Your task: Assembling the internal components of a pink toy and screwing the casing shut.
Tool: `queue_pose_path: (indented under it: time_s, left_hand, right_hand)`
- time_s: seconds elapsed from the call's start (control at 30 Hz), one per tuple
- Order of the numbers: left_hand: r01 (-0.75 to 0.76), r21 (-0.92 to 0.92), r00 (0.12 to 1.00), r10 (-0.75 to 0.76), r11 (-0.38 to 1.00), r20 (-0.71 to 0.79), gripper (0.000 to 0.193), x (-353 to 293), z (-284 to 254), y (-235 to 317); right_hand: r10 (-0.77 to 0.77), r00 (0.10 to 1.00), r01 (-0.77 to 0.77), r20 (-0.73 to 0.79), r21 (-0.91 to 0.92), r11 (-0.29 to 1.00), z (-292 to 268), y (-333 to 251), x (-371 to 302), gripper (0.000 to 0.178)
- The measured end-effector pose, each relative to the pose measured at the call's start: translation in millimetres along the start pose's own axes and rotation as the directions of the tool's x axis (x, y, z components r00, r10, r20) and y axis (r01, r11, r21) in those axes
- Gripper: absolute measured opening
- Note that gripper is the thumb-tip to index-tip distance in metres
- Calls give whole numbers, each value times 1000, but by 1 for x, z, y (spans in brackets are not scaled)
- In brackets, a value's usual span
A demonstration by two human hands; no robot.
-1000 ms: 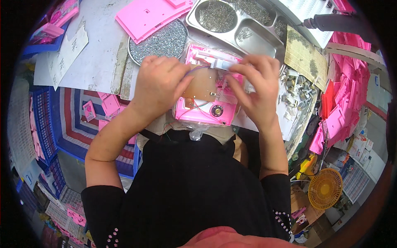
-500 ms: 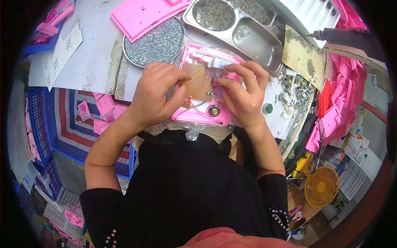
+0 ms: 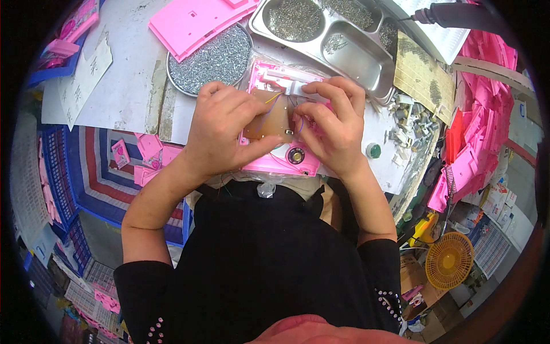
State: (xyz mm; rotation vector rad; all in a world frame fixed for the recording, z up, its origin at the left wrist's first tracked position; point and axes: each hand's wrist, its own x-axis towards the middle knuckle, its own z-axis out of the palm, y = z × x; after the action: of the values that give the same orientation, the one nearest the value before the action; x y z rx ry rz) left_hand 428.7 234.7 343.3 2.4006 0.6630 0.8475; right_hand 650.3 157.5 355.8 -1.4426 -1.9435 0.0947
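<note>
A pink plastic housing (image 3: 281, 166) lies in front of me with a brown circuit board (image 3: 275, 117) in it. My left hand (image 3: 220, 129) grips the board's left side, its thumb stretched along the near edge and its fingertips partly hidden. At the board's right edge, my right hand (image 3: 335, 126) pinches thin purple wires (image 3: 302, 121) between thumb and index finger; the exact contact is hard to make out. A yellow wire (image 3: 272, 98) crosses the board's far edge. Beyond it sits a white part (image 3: 295, 87), and nearer me a round black speaker-like part (image 3: 296, 155).
Behind the housing stand a round tray of screws (image 3: 209, 63) and a steel compartment tray (image 3: 358, 63) with small metal parts. Pink panels (image 3: 195, 23) overlap the screw tray. White switch-like parts (image 3: 405, 129) and a green cap (image 3: 373, 151) lie right. A dark-handled tool (image 3: 452, 15) hangs upper right.
My left hand has left the yellow wire, and its thumb has swung out along the board's near edge. My right fingers have shifted slightly down beside the purple wires.
</note>
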Motion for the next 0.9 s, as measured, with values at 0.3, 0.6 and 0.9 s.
queue_pose_path:
  time_s: [0.3, 0.6, 0.9]
  left_hand:
    - [-70, 72, 997, 71, 995, -15, 20, -10, 6, -3]
    - [-124, 147, 991, 129, 981, -22, 17, -8, 2, -11]
    - [69, 7, 994, -68, 998, -85, 30, -2, -4, 11]
  right_hand:
    - [-46, 999, 47, 21, -44, 998, 7, 0, 21, 20]
    - [-151, 958, 174, 245, -76, 982, 13, 1, 40, 21]
    - [84, 994, -85, -77, -8, 996, 2, 5, -23, 28]
